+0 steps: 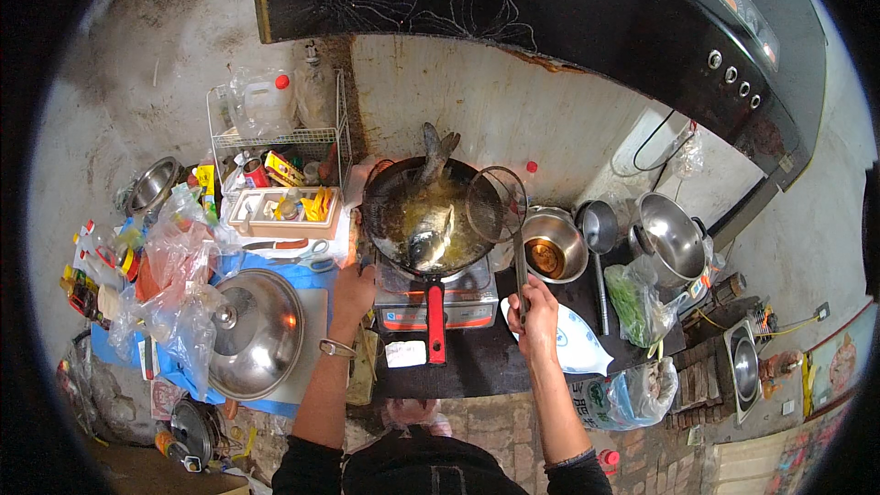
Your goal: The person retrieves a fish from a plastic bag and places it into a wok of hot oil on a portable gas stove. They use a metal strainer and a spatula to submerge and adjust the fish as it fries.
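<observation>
My right hand [537,313] grips the long handle of a wire-mesh skimmer [496,204], whose round basket is held over the right rim of the wok. In the dark wok [385,213] a whole fish [430,230] lies in yellowish oil, its tail sticking up past the far rim. The wok sits on a portable gas stove [436,309], and its red handle [436,323] points toward me. My left hand [354,292] is at the stove's left side; whether its fingers hold anything cannot be made out.
Right of the stove stand a steel pot [576,247] with brown liquid, a ladle [598,228], a white fish-shaped plate [574,340] and bagged greens [627,302]. On the left are a domed lid [265,344], scissors [316,254], a knife [278,245] and a seasoning box [289,228]. A range hood [584,7] overhangs.
</observation>
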Motion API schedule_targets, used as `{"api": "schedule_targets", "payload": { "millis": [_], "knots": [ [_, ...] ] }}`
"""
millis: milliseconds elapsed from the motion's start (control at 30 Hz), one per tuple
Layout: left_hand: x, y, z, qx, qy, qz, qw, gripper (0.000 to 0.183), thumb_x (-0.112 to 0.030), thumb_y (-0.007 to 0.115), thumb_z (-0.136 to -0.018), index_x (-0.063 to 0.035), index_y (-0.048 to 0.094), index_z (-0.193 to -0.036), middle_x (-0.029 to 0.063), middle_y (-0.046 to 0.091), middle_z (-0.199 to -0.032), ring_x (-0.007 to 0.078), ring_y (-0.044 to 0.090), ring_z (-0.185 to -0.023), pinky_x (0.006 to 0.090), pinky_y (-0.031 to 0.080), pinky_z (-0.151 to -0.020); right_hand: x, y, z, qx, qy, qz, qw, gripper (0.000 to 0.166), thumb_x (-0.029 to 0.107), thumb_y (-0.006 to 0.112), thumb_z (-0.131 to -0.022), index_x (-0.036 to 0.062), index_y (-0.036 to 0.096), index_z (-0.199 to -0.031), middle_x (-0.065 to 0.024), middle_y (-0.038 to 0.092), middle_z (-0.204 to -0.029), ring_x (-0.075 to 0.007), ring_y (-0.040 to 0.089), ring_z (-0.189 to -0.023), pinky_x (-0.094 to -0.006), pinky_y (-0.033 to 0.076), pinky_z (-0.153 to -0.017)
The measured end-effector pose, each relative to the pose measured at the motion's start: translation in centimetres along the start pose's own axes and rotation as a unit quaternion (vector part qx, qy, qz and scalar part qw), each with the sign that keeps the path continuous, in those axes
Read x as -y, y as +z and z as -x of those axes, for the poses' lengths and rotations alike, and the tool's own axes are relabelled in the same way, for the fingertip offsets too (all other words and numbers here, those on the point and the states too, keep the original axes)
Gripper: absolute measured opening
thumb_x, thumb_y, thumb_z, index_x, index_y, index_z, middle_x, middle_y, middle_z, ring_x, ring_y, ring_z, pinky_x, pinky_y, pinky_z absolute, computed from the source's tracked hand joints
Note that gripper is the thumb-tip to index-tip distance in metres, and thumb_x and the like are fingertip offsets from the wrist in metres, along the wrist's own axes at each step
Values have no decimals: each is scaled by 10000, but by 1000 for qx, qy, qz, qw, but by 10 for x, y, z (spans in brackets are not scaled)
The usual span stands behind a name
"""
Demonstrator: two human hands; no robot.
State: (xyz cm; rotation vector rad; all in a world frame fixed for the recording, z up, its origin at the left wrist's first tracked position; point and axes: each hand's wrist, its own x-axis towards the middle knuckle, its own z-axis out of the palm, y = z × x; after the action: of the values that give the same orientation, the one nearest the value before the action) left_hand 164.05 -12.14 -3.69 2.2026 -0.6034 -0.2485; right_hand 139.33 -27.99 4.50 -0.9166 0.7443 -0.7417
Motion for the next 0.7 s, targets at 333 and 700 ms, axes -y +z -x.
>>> {"api": "schedule_targets", "payload": {
  "millis": [333,700],
  "knots": [
    [-70,-10,30,71,-23,204,976,320,-277,513,-829,7,549,-684,99,527,-517,198,516,-465,327,394,-470,-1,-2,0,-14,-7,3,1000,308,104,383,-854,-21,440,-1130,-37,454,-563,-100,305,-320,-238,198,-304],
    [1,-7,-8,-37,-10,39,999,357,-276,506,-825,54,564,-702,261,577,-701,414,563,-701,450,422,-620,-1,-4,1,-6,2,11,1000,286,103,385,-858,-20,446,-1109,-31,451,-568,-103,334,-340,-233,220,-311]
  ]
}}
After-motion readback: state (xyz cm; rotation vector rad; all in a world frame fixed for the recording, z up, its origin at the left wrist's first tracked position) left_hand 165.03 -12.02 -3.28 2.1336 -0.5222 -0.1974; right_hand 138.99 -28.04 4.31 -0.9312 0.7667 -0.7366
